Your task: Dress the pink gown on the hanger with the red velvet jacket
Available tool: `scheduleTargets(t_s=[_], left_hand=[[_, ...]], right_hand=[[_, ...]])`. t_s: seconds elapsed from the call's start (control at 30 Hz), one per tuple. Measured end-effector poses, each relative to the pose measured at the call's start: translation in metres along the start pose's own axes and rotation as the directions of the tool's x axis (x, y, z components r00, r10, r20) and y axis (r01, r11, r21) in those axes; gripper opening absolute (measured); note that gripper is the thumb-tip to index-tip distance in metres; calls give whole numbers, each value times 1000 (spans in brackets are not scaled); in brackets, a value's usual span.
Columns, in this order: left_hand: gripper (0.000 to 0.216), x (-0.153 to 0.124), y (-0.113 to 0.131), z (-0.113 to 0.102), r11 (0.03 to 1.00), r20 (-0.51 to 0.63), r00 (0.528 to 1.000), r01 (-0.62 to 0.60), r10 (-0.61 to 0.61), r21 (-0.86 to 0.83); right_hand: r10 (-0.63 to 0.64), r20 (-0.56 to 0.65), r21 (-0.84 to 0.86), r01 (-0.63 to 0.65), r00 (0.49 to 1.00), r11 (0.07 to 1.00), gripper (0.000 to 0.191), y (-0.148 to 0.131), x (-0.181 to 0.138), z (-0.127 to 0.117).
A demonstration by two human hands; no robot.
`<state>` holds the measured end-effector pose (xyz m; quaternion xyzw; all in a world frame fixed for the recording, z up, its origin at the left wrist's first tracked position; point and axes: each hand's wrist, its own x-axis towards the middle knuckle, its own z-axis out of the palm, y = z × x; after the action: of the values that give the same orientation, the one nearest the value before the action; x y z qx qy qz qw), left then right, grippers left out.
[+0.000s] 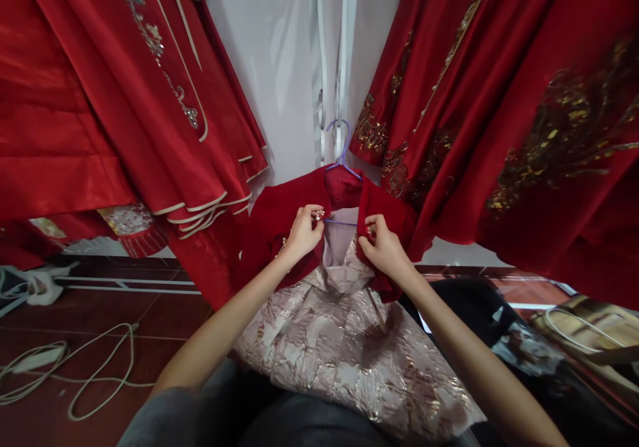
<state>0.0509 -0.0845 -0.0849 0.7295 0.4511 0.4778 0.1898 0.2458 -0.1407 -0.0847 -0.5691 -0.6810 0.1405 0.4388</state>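
Note:
A dark red velvet jacket [272,224] hangs on a purple hanger [343,148] over a pale pink and gold brocade dress [344,347]. My left hand [303,233] pinches the jacket's left front edge near a small pearl-like fastening. My right hand [383,247] pinches the right front edge close to the collar. Both hands are closed on the fabric, a little apart, with the hanger bar and the dress's neckline showing between them.
Red embroidered gowns hang at the left [124,88] and the right [524,114], close on both sides. A white wall with a rail [332,68] stands behind. White cables [60,367] lie on the dark red tiled floor at the left. Dark bags [504,334] sit at the lower right.

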Motion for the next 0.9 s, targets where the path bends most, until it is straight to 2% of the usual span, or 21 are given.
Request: scheduleTargets(t_s=[0.1, 0.17, 0.23, 0.3, 0.37, 0.43, 0.5, 0.6, 0.67, 0.77, 0.9], left_hand=[[35, 3, -10, -4, 998, -12, 999, -29, 29, 57], [38, 3, -12, -6, 997, -13, 999, -45, 46, 64], [36, 2, -12, -8, 997, -1, 998, -56, 57, 45], [31, 1, -11, -8, 998, 28, 998, -57, 57, -15], [27, -1, -8, -7, 994, 57, 997, -48, 54, -102], [25, -1, -5, -5, 983, 69, 996, -47, 61, -176], [23, -1, -3, -4, 977, 70, 995, -54, 69, -209], [23, -3, -1, -6, 979, 69, 995, -54, 69, -198], [23, -5, 0, -9, 987, 50, 997, -58, 66, -147], [24, -9, 0, -10, 996, 26, 996, -82, 82, -32], [27, -6, 0, -2, 996, -17, 997, -69, 70, 53]], right_hand=[[92, 102, -304, -57, 990, 951, 26, -2, -15, -26], [169, 76, -478, -113, 983, 871, 24, -5, -28, -48], [188, 38, -547, -138, 981, 826, 22, -9, -42, -67], [156, 86, -484, -95, 984, 870, 23, -14, -52, -77], [77, 221, -283, -12, 972, 959, 26, -20, -55, -71], [-43, 353, -3, 47, 935, 999, 27, -26, -52, -51], [-146, 386, 209, 68, 911, 976, 25, -29, -43, -22], [-146, 264, 255, 77, 953, 964, 26, -23, -27, 21], [-125, 193, 267, 71, 973, 961, 30, -14, -16, 39], [-108, 81, 287, 80, 991, 955, 37, -1, -3, 48], [-68, -169, 419, 135, 983, 898, 38, 6, 11, 46]])
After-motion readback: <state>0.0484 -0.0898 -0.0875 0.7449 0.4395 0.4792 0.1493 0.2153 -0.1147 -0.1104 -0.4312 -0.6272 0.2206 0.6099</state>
